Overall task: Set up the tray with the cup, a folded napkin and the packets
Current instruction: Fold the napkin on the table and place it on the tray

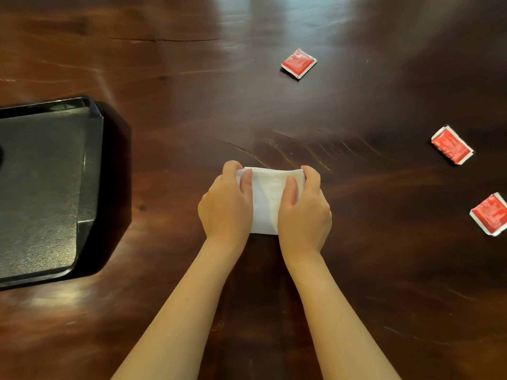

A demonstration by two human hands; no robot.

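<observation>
A white napkin (267, 198) lies on the dark wooden table in front of me, folded over. My left hand (226, 207) grips its left edge, thumb on top and fingers curled over the far corner. My right hand (304, 212) grips the right edge the same way. A black tray (92, 171) sits at the left, its visible part bare. Three red packets lie on the table: one far off (299, 63), one at the right (452, 144), one at the right edge (491, 214). No cup is in view.
The dark wooden table (192, 119) fills the view, with scratches just beyond the napkin. The tray runs off the left edge of the frame.
</observation>
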